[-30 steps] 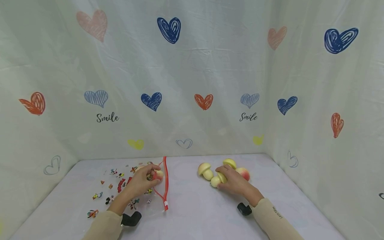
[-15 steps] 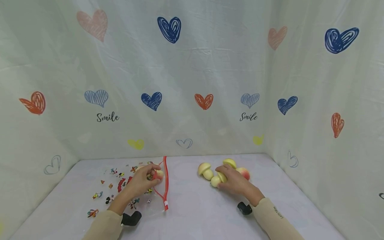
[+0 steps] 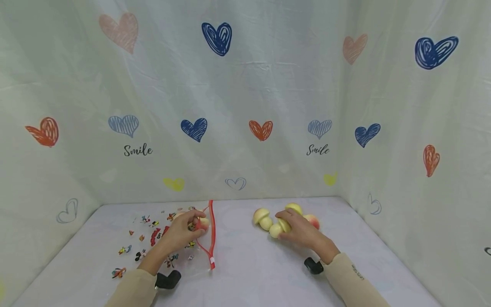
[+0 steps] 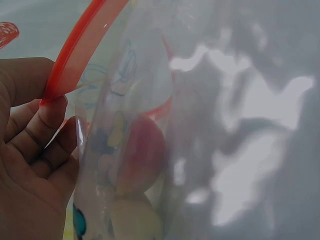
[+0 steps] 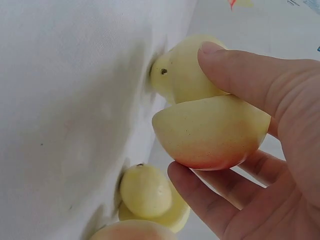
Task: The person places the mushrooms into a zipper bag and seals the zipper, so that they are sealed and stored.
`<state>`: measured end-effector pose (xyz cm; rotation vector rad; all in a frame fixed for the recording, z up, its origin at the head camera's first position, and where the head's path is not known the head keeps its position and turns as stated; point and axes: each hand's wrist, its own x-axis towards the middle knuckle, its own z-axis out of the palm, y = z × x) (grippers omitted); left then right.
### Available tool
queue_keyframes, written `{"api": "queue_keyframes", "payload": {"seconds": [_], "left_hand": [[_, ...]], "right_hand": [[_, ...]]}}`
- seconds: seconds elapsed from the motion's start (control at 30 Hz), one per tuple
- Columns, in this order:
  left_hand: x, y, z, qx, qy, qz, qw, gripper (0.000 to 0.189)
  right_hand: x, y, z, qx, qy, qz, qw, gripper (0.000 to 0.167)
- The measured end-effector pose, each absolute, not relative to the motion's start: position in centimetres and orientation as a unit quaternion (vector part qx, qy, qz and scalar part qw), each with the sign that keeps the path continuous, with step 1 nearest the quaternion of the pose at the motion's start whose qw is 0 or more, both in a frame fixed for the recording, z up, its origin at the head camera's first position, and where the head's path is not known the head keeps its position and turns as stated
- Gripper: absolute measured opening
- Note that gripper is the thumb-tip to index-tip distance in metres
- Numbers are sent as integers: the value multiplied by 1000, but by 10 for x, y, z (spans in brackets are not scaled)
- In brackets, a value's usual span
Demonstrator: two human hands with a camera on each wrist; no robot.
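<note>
Clear plastic, the bag your left grip pinches by its red rim faces three o'clock, where your right grip, well apart, holds a mushroom.

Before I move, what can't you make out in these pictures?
Left wrist: surface detail on the reddish, rounded piece inside the clear, red-edged plastic bag, blurred by the plastic.
Head: part of the yellow-and-pink, mushroom-shaped piece, covered by the right hand.
Right wrist: the rest of the peach-coloured, rounded piece, cut off by the bottom edge.
Head: the dark lettering on the beige right sleeve, too small to read.
</note>
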<state>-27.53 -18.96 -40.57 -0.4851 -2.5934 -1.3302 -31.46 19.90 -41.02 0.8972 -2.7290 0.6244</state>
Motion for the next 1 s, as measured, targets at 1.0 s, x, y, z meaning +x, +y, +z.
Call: {"api": "queue_keyframes", "payload": {"seconds": [1.0], "left_hand": [[-272,-188,-404,-156,-874,-452,91,34]], "right_hand": [[-305,184,-407,326,-915,206,118,54]]}}
